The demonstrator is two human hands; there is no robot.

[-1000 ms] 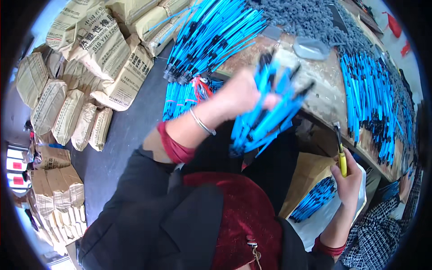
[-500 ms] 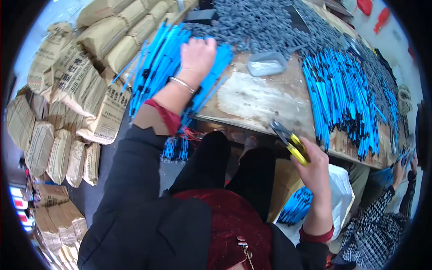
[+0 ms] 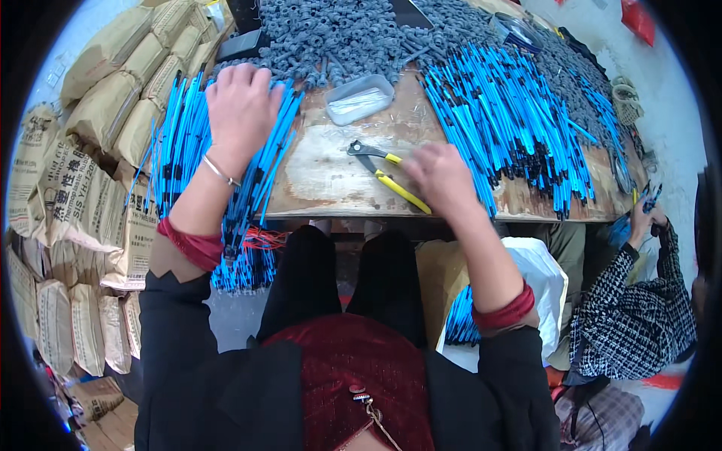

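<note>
My left hand [image 3: 242, 109] rests on the left bundle of thin blue rods [image 3: 192, 131], which have black parts along them. Its fingers are bent down round some rods, with the tips hidden. On the bare wood of the table [image 3: 320, 169] lie end-cutting pliers [image 3: 378, 167] with yellow handles, their jaws pointing left and handles spread apart. Just right of the handles is my right hand [image 3: 442, 179], its fingers bent and blurred by motion. It appears clear of the pliers, but whether its fingers are closed is not plain.
A clear plastic box [image 3: 359, 100] of thin white pieces stands behind the pliers. Grey plastic fittings [image 3: 331, 37] heap at the back; more blue rods [image 3: 511, 120] lie right. Paper sacks [image 3: 113, 113] line the left. A white bag [image 3: 538, 259] and a co-worker [image 3: 632, 301] are on the right.
The pliers have passed from my right hand onto the table, where they lie with handles apart. My right hand has moved forward over the table. The view has shifted to the right.
</note>
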